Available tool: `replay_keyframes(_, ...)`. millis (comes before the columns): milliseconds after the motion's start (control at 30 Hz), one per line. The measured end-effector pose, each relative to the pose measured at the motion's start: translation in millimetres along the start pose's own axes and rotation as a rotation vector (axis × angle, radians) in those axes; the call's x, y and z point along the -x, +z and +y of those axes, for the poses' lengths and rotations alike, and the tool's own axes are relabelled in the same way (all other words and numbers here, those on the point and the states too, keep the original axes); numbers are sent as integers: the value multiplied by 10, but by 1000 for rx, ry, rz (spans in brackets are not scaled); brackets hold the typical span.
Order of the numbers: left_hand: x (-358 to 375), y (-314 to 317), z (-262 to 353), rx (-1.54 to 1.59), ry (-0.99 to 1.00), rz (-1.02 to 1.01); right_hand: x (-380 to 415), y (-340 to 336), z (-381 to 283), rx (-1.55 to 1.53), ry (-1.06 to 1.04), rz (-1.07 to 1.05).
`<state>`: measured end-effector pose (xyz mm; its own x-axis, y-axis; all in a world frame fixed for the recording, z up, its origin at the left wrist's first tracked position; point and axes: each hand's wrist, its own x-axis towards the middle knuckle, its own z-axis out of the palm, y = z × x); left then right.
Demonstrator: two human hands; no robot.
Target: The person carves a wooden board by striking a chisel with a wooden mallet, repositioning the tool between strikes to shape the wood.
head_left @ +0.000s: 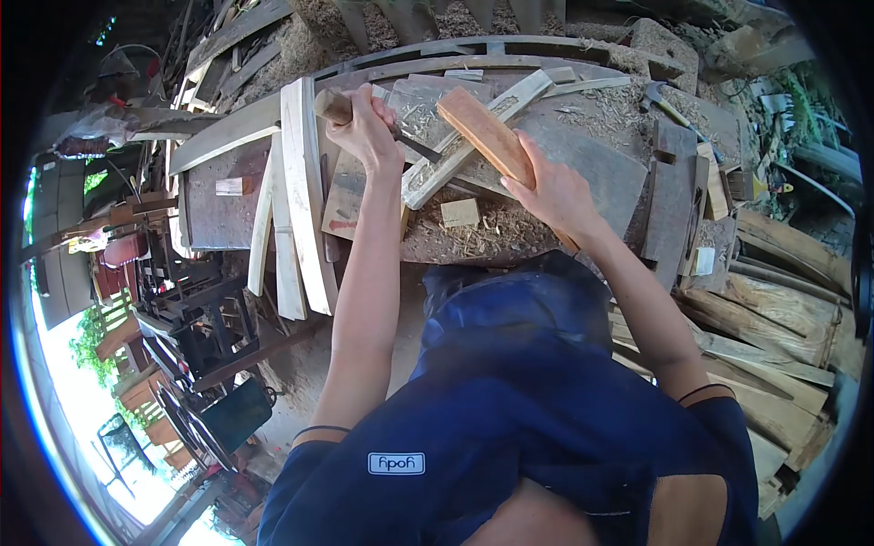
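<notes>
My left hand [366, 132] is wrapped round the wooden handle of a chisel [337, 107], whose metal blade reaches right and down over a pale wooden piece [496, 127]. In my right hand [553, 193] is a reddish-brown wooden block [485, 136], held by its lower end and slanting up to the left above the pale piece. The pale piece lies diagonally on the workbench [596, 155], with cut recesses along it. Just below it sits a small square wood offcut [460, 213]. Wood shavings lie around these pieces.
Long pale boards [305, 196] hang over the bench's front edge at left. A hammer [669, 105] lies at the back right, near upright-looking timber pieces [672, 187]. Stacked planks [774, 318] fill the right side. A dark metal machine [205, 318] stands at left.
</notes>
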<state>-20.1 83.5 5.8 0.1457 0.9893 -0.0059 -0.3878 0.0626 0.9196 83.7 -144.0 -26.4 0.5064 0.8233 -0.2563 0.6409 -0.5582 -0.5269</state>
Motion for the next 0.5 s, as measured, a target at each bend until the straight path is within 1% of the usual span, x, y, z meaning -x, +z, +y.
replay_keyframes(167,-1,-1,1,-8,14,36,-5,40,35,-21,-5,32)
replay_keyframes(267,12,28,-8,-32,39,69,-12,26,27,5,3,22)
replay_keyframes(333,14,41,-32,-40,53,82,-17,-12,16,-47,15,-37)
replay_keyframes(367,15,42,-42,-52,65,95,-65,-7,45,-49,13,-34)
replay_keyframes(433,55,82,-49,-39,88,92,-213,-68,42,-289,-75,-11)
replay_keyframes(467,80,89,-53,-29,105,91,-259,-168,3,-266,-123,28)
replay_keyframes(500,100,93,-61,-34,97,88,-269,-475,-235,-243,-167,65)
